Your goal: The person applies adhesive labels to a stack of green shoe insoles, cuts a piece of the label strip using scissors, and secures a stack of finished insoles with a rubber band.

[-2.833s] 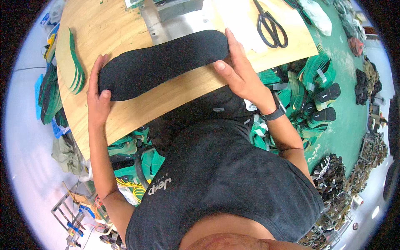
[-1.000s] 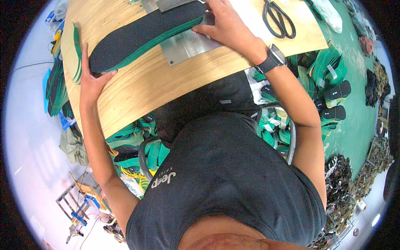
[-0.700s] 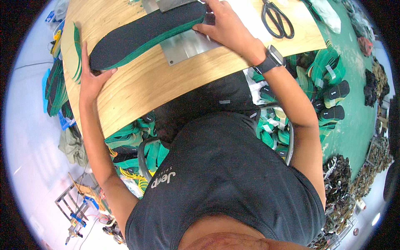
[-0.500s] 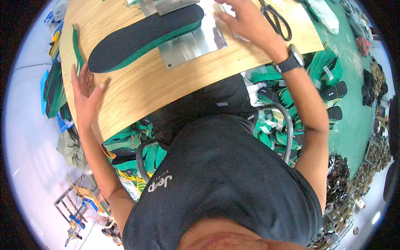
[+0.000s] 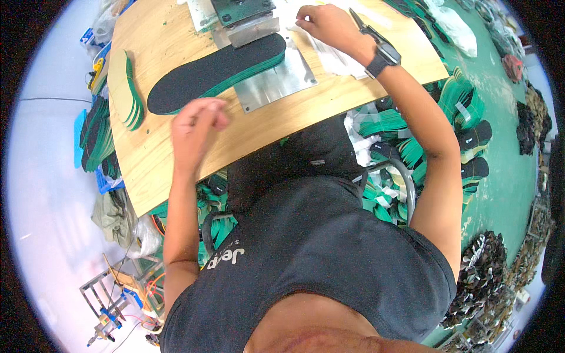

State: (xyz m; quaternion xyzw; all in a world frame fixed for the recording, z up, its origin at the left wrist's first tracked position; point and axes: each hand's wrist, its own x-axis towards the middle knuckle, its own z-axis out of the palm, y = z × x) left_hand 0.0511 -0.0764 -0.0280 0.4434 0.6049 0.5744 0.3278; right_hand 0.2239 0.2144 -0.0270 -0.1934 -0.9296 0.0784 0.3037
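Note:
A stack of insoles, black on top with green edges, lies on the wooden table, its right part over a metal plate. Close to the stack's near left end is my left hand, smeared by motion, its fingers curled in and nothing visible in them. My right hand hovers beyond the plate over white, filmy sheets, thumb and fingers pinched together. Whatever sits in that pinch is too small to make out. Another insole stack, cream with green edges, rests near the table's left edge.
A metal fixture with a black block stands at the table's far side, against the insoles. Dark scissors lie partly behind my right wrist. Bundled green insoles crowd the area below the table's right edge. A chair's metal armrest curves beside me.
My left hand has left the small stack at the table's left, moved right toward the black insoles and curled its fingers. My right hand's fingers have drawn together. The view has shifted slightly.

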